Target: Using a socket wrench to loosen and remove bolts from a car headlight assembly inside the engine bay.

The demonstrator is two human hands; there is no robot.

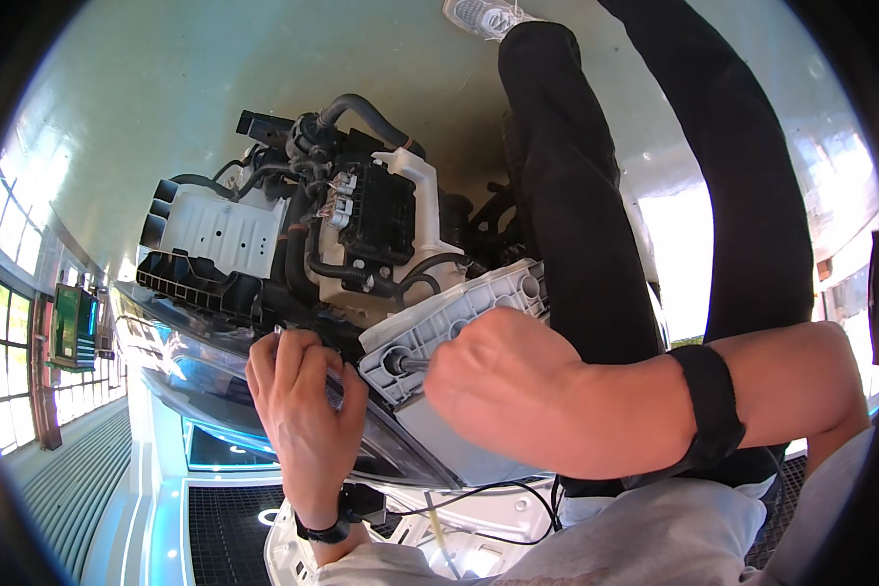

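Right hand closed in a fist, knuckles up, gripped a metal-shafted tool above the exposed engine bay, as viewed through the head camera from my remote station. I could not see the handle inside the curled fingers. The shaft pointed left, its tip at a round opening near the end of a pale grey ribbed panel; the forearm lay across at that angle, I judged, to line the tool up with the opening.

Left hand stood just beside that end of the panel, fingers bent and partly open over the glossy bodywork; its fingertips were obscured, and I could not tell whether they pinched anything. I took its placement as a steadying one. The panel slanted between the hands and a black finned box, which sat in the bay with white connectors along its side. A thick black hose arched behind, probably curved to clear its neighbours. A black strap circled the right forearm, seemingly worn there to leave the fingers free.
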